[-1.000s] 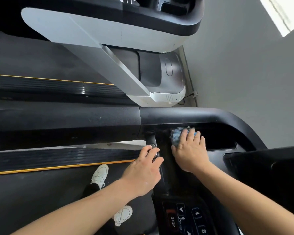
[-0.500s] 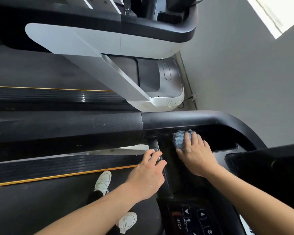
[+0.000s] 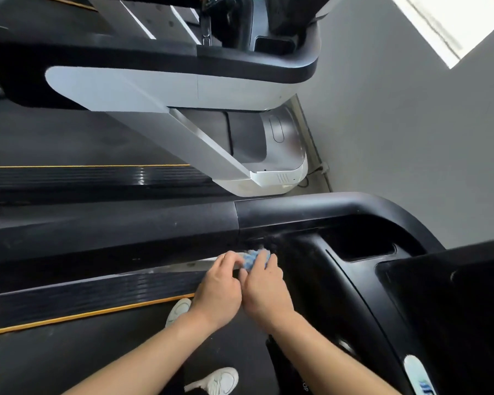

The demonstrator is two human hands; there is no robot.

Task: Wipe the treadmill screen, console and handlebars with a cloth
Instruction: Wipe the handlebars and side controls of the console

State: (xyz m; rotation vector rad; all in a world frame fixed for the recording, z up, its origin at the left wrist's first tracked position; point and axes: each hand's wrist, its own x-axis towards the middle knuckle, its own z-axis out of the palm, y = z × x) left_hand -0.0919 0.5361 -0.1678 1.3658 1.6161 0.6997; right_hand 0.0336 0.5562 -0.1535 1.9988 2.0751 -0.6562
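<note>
A small blue cloth (image 3: 252,258) is bunched between my two hands just below the black handlebar (image 3: 311,208) of the treadmill. My right hand (image 3: 264,290) covers the cloth from the right, with its fingers curled over it. My left hand (image 3: 218,289) meets it from the left, with its fingertips on the cloth's edge. The black console (image 3: 354,286) with its cup recess (image 3: 362,246) lies to the right of my hands. The dark screen panel (image 3: 451,309) fills the lower right.
A second treadmill (image 3: 183,86) with a white and black frame stands beyond the handlebar. A grey wall (image 3: 411,138) runs along the right. My white shoes (image 3: 180,309) stand on the belt below, beside a yellow-edged side rail (image 3: 83,297).
My right hand has carried the cloth left, out of the console recess, toward the handlebar joint. My left hand has left the small upright grip and closed in on the cloth.
</note>
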